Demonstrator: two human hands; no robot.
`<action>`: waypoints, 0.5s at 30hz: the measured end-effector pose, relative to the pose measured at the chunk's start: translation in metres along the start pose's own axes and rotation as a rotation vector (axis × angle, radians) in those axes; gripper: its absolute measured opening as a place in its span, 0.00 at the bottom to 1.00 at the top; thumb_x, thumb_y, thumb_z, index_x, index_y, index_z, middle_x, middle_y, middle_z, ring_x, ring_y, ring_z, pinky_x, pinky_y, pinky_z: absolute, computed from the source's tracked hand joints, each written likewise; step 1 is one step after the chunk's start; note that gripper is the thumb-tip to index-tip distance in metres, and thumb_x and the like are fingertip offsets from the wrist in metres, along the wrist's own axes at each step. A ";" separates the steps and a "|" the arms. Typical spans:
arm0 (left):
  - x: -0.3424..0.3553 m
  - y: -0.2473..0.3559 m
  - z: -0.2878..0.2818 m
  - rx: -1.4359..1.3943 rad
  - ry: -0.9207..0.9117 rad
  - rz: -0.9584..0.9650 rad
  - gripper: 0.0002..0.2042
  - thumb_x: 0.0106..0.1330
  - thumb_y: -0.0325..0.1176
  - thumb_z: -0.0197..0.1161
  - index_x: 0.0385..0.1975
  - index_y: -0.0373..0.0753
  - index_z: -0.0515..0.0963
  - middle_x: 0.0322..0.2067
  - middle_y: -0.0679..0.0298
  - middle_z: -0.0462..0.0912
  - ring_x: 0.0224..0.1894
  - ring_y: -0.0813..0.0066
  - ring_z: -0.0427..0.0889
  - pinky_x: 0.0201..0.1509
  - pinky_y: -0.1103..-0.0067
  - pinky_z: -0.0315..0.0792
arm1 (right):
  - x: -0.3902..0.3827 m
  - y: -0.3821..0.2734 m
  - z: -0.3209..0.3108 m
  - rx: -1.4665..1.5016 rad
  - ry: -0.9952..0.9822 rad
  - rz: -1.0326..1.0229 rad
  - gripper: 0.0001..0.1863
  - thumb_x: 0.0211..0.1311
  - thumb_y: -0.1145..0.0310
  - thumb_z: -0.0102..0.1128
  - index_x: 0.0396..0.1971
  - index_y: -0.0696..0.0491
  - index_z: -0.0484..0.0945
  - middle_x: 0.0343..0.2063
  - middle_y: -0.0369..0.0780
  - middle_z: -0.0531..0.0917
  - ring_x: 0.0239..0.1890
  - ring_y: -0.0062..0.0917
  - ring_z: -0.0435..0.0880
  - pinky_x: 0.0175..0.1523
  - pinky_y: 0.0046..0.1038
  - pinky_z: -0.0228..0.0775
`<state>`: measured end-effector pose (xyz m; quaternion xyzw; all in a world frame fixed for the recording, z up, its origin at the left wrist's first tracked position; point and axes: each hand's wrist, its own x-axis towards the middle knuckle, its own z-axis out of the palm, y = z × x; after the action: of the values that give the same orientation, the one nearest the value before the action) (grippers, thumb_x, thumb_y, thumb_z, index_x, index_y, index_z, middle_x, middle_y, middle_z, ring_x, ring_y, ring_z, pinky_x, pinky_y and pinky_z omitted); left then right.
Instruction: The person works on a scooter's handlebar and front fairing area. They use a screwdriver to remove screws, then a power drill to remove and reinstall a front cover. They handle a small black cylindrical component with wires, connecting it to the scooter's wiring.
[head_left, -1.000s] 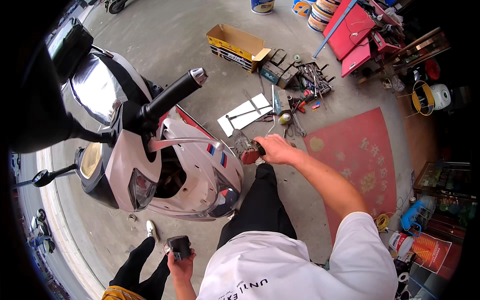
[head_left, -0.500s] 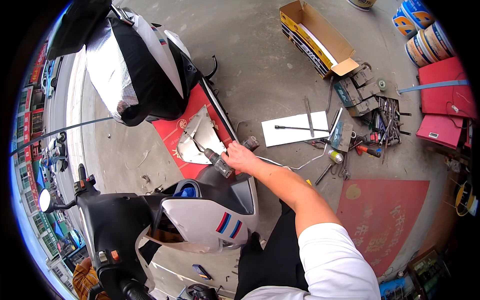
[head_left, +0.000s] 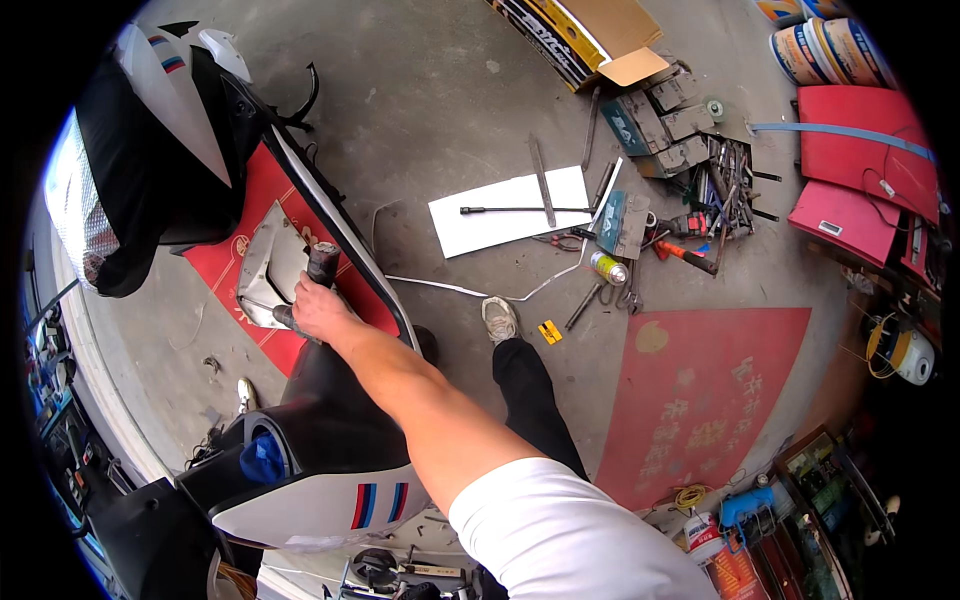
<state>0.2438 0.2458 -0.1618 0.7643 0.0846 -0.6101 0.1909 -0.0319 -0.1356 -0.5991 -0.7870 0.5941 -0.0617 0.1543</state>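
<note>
My right hand [head_left: 318,308] is closed round the handle of a dark cordless drill [head_left: 322,263], whose battery end points away from me. The drill's body shows only partly beside my fingers, and its tip is hidden. Just beyond it lies a pale, roughly triangular body panel [head_left: 262,262], on a red printed sheet [head_left: 212,258] covering the scooter's footboard. Nearest my forearm is the scooter's black and white seat section [head_left: 300,512], with a blue cloth [head_left: 262,458] in its round opening. My left hand is out of view.
A white board [head_left: 500,225] with a long black rod lies on the floor. Past it are loose tools [head_left: 730,190], grey cases [head_left: 640,130], a spray can [head_left: 608,268] and an open carton [head_left: 600,40]. A red mat [head_left: 690,400] lies to the right. A black covered section [head_left: 170,190] rises far left.
The view has shifted right, so the scooter appears farther left. My right hand still grips the drill, which has turned so its battery end now points away from me.
</note>
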 end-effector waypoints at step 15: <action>0.062 -0.045 0.161 0.606 -0.628 0.320 0.22 0.62 0.34 0.63 0.55 0.38 0.68 0.49 0.58 0.78 0.48 0.65 0.81 0.54 0.65 0.78 | -0.445 -0.113 -0.214 1.858 -0.325 0.815 0.31 0.70 0.44 0.51 0.55 0.58 0.71 0.42 0.43 0.78 0.40 0.30 0.81 0.40 0.31 0.79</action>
<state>0.0973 0.2169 -0.2597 0.5673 -0.2784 -0.7722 0.0671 -0.1162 0.2809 -0.3226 -0.0941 0.5057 -0.3327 0.7904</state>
